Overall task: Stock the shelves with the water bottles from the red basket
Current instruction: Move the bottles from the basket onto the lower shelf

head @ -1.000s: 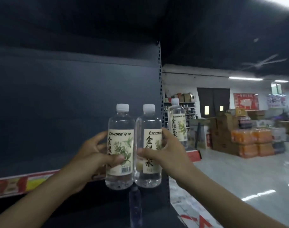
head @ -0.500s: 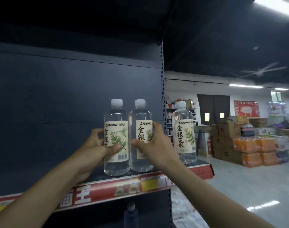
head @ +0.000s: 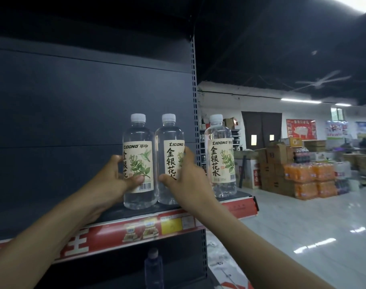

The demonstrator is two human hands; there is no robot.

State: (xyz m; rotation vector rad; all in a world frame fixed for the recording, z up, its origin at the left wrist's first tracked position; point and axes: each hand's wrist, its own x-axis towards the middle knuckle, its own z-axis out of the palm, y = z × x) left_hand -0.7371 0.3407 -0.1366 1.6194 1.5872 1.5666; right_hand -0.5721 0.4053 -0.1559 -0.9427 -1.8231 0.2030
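Two clear water bottles with white caps and cream labels stand upright side by side on the dark shelf. My left hand grips the left bottle round its label. My right hand grips the middle bottle the same way. A third matching bottle stands alone at the shelf's right end, a gap away from my right hand. The red basket is out of view.
The shelf has a red price strip along its front edge and a dark back panel. One bottle stands on the shelf below. To the right, across a shiny floor, are stacked cardboard boxes and orange drink packs.
Both hands carried the two bottles up from in front of the shelf edge and set them down on the shelf. The view has moved closer; the third bottle has stayed put.
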